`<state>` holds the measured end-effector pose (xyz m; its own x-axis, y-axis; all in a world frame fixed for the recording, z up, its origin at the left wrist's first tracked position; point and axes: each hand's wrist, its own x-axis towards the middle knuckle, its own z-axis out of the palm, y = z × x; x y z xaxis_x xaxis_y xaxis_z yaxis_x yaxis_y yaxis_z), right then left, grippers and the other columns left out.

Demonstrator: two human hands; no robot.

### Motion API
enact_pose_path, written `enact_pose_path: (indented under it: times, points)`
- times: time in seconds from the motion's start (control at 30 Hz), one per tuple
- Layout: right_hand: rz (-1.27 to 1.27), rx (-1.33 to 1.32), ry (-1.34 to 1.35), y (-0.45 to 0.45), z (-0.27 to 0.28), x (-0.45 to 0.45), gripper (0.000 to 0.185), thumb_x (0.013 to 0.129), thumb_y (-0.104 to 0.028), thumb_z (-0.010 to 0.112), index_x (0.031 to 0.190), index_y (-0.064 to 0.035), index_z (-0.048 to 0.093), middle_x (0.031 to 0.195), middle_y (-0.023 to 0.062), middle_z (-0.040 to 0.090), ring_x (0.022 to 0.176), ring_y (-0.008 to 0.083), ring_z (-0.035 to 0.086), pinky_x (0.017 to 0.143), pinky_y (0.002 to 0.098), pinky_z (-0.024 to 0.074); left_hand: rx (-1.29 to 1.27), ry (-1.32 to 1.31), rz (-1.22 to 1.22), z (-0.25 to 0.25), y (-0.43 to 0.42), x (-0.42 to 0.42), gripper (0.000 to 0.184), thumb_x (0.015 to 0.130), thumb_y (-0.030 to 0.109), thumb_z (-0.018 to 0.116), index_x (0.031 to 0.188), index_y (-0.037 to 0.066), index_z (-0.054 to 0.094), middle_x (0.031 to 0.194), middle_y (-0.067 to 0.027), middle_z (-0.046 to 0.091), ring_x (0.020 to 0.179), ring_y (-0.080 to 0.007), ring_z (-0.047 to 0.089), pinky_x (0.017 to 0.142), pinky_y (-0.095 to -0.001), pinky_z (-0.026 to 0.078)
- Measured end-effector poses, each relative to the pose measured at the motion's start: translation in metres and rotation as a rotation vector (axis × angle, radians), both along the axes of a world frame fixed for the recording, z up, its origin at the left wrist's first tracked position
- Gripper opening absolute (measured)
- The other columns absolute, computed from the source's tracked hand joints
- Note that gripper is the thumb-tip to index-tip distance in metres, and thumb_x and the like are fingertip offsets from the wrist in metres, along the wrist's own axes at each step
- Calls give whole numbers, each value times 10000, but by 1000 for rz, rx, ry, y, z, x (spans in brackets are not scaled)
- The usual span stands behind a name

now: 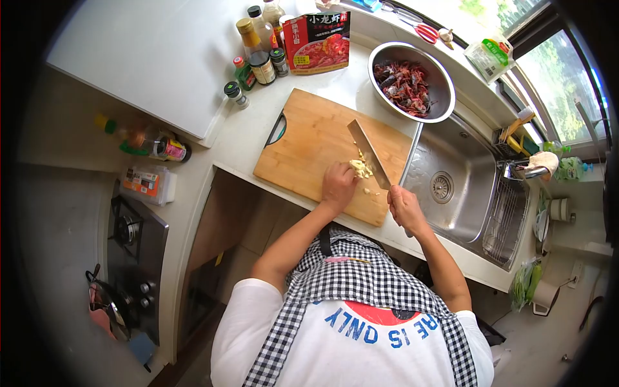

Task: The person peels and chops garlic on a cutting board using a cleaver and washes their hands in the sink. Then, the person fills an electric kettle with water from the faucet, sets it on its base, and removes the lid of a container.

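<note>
My right hand is wrapped round the handle of a kitchen cleaver, whose broad blade points away from me over a wooden cutting board. Just left of the blade lies a small heap of pale chopped garlic, with a few loose bits beside it. The curled fingertips of my left hand press on the near left side of this heap. Part of the cleaver's handle is hidden inside my right fist.
Beyond the board stands a steel bowl of crayfish. A red seasoning packet and several bottles are at the back left. The sink adjoins the board's right edge. A gas stove is far left.
</note>
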<state>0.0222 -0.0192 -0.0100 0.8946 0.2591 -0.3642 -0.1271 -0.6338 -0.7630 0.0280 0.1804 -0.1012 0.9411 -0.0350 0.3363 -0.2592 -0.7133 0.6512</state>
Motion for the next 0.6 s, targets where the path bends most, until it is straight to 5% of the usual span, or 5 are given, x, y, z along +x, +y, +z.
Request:
enact_pose_path:
  times: [0.17, 0.27, 0.43, 0.6]
  points:
    - [-35, 27, -55, 0, -7, -7, 550, 1007, -423, 305, 697, -22, 519, 516, 108, 492, 494, 245, 527, 509, 377, 405, 0, -47, 51, 28, 7, 4, 330, 638, 128, 758, 942, 61, 652, 1012, -80, 619, 990, -273, 556, 805, -376, 455]
    - [-97, 88, 14, 1, -7, -9, 544, 1009, -430, 310, 703, -29, 513, 471, 72, 466, 417, 190, 497, 442, 342, 386, 94, -114, -208, 13, 24, 19, 364, 637, 103, 747, 986, 57, 653, 1078, -86, 617, 1033, -279, 547, 830, -376, 460]
    - [-135, 183, 92, 2, -8, -11, 504, 1009, -450, 320, 757, -48, 490, 473, 8, 430, 339, 91, 399, 317, 241, 306, -9, 17, -294, -2, 20, 28, 330, 663, 28, 694, 990, 33, 646, 1019, -105, 610, 980, -307, 557, 816, -385, 479]
    - [-95, 75, 32, 14, -4, -9, 544, 1009, -430, 315, 717, -25, 530, 451, 69, 464, 403, 200, 497, 440, 346, 394, -58, 34, -91, -2, -3, 14, 294, 678, 1, 676, 971, 5, 641, 986, -134, 600, 936, -320, 565, 799, -392, 486]
